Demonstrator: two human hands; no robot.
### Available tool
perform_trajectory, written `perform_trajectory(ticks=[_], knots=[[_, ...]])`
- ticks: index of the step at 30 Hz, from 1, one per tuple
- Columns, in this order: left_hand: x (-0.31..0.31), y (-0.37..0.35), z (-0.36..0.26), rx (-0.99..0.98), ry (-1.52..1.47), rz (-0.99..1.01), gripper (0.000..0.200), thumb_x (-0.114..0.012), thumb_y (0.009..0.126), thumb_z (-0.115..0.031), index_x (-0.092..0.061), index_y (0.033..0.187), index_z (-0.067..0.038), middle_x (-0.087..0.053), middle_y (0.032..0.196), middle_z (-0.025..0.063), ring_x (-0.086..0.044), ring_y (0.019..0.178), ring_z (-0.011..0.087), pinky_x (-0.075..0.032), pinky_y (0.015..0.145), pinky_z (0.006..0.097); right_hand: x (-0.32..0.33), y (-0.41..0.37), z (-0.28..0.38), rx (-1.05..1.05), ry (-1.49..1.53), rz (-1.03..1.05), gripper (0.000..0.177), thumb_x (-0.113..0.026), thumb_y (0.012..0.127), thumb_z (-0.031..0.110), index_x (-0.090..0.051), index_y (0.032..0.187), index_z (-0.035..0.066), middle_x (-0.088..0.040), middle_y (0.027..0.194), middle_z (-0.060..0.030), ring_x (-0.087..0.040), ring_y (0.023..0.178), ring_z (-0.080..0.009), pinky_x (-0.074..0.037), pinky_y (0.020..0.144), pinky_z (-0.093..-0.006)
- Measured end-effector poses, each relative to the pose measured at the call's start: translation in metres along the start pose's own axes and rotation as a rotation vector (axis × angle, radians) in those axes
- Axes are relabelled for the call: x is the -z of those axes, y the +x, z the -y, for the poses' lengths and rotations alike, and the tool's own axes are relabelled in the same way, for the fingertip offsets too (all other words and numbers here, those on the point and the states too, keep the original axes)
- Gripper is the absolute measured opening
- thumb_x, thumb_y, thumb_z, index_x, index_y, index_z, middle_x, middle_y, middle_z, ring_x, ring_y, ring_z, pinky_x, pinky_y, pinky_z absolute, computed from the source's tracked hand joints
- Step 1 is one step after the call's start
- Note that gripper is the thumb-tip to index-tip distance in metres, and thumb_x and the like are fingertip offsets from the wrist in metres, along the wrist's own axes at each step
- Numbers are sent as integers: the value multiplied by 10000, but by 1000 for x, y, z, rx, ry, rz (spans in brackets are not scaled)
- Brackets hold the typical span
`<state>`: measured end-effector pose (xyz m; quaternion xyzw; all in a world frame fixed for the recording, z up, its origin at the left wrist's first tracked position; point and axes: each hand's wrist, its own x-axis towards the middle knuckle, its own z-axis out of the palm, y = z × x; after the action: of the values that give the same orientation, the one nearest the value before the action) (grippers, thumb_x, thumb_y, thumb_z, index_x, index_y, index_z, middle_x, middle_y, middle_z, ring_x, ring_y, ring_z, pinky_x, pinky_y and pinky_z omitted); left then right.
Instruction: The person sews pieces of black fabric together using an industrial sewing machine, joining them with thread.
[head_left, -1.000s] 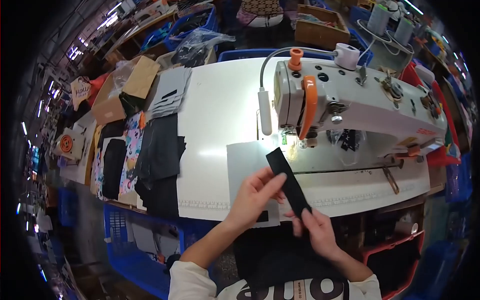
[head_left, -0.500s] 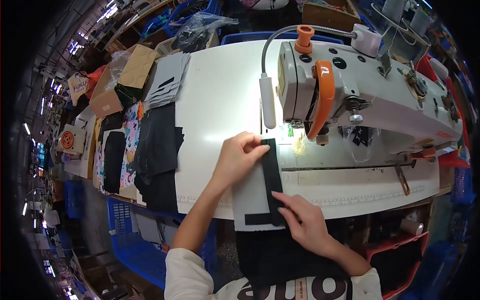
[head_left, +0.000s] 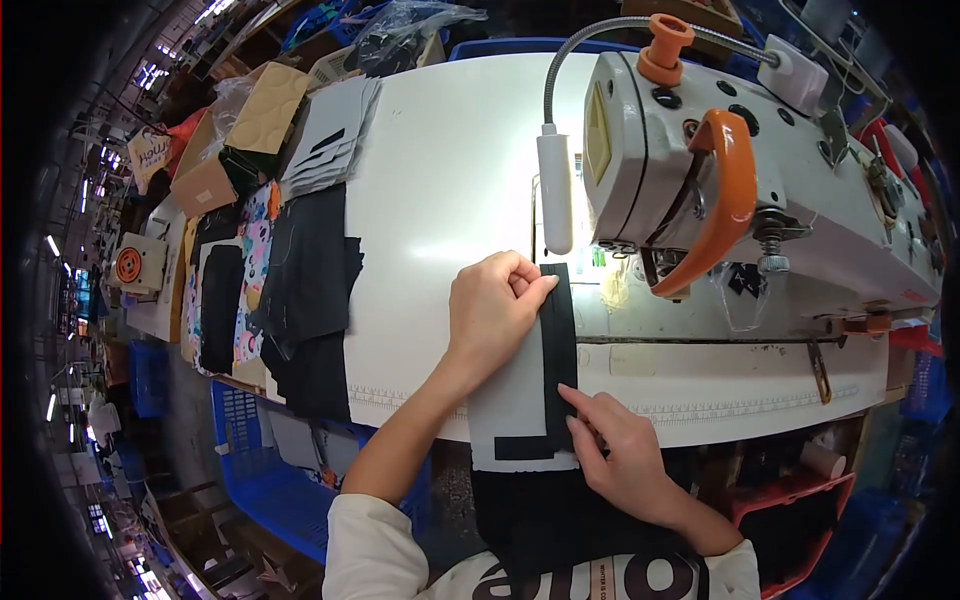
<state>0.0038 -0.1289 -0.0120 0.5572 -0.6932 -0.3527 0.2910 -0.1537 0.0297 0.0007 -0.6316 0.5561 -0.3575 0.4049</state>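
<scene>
A grey fabric panel (head_left: 508, 400) lies at the table's front edge, its lower end over black cloth on my lap. A long black strip (head_left: 559, 340) runs along the panel's right side, and a short black strip (head_left: 522, 447) crosses near its bottom. My left hand (head_left: 498, 308) pinches the top end of the long strip between thumb and fingers. Lower down, my right hand (head_left: 617, 447) rests at the strip's right edge, index finger and thumb apart, fingertips touching it. The sewing machine (head_left: 690, 170) with its orange lever (head_left: 722, 205) stands just right of the strip's top.
A white lamp (head_left: 555, 195) on a bendy neck hangs above the strip's top. Stacked grey pieces (head_left: 330, 140), black fabric (head_left: 308, 265) and a cardboard box (head_left: 205, 170) are at left. Blue basket (head_left: 265, 480) sits below left, red crate (head_left: 800, 505) below right.
The view has shifted, so the machine appears larger. The long strip now lies straighter, and its top end and my left hand appear slightly farther right and up.
</scene>
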Motion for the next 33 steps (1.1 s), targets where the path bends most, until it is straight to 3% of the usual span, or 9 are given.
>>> perform_trajectory(ticks=[3, 5, 8, 11, 16, 23, 26, 29, 33], knots=[[-2, -1, -1, 9, 21, -38, 205, -780, 841, -185, -685, 747, -30, -654, 621, 54, -598, 536, 174, -465, 547, 324, 3, 0, 1, 52, -99, 14, 370, -688, 924, 22, -655, 1292, 17, -620, 835, -122, -594, 579, -232, -464, 520, -334], [-1, 0, -1, 7, 30, -36, 198, -785, 845, -163, -691, 760, -12, -650, 619, 45, -578, 541, 137, -456, 540, 298, 7, 0, 1, 80, -149, 24, 368, -704, 923, 45, -660, 1287, 24, -630, 839, -122, -590, 565, -237, -456, 506, -338], [-1, 0, -3, -4, 49, -31, 186, -796, 852, -120, -702, 785, 25, -641, 614, 26, -537, 551, 63, -438, 527, 246, 18, 5, 0, 143, -529, 86, 445, -770, 867, 100, -662, 1296, 52, -679, 1008, -133, -646, 726, -273, -496, 627, -381], [-3, -1, -1, 23, 29, -48, 198, -792, 816, -204, -688, 740, -53, -666, 641, 75, -638, 561, 229, -488, 557, 368, 30, 41, -7, 361, -527, 2, 497, -794, 825, 116, -656, 1299, 52, -663, 1160, -143, -652, 948, -301, -502, 797, -406], [-7, -3, 2, -65, 74, -114, 188, -803, 796, -200, -721, 773, -32, -682, 651, 96, -673, 585, 227, -511, 564, 353, 28, 58, -23, 489, -510, 91, 577, -824, 768, 135, -637, 1302, 25, -598, 1352, -156, -528, 1324, -355, -401, 1099, -476], [-12, -14, 6, -139, -11, 9, 195, -796, 804, -209, -721, 855, -36, -700, 739, 99, -684, 649, 211, -514, 605, 340, 20, 33, -17, 425, -551, 94, 589, -841, 763, 159, -634, 1290, -4, -604, 1337, -176, -519, 1364, -359, -372, 1150, -512], [44, 7, 39, -123, -54, -303, 102, -754, 846, -107, -733, 920, -41, -705, 833, 89, -660, 697, 182, -514, 640, 318, 22, 34, -18, 410, -533, 79, 594, -844, 763, 165, -633, 1291, -6, -602, 1336, -179, -517, 1366, -365, -370, 1150, -522], [164, 35, 89, -51, 606, -857, 158, -757, 876, -199, -706, 901, -52, -686, 861, 111, -681, 802, 259, -530, 714, 374, 22, 33, -18, 410, -533, 80, 598, -843, 779, 196, -631, 1302, -1, -603, 1331, -175, -527, 1364, -346, -364, 1153, -512], [233, 37, 163, 439, 793, -594, 394, -829, 822, -393, -704, 923, -33, -719, 921, 142, -679, 816, 305, -532, 759, 394, 23, 34, -18, 424, -543, 71, 584, -842, 784, 198, -634, 1293, 1, -596, 1337, -171, -524, 1368, -339, -363, 1156, -502]])
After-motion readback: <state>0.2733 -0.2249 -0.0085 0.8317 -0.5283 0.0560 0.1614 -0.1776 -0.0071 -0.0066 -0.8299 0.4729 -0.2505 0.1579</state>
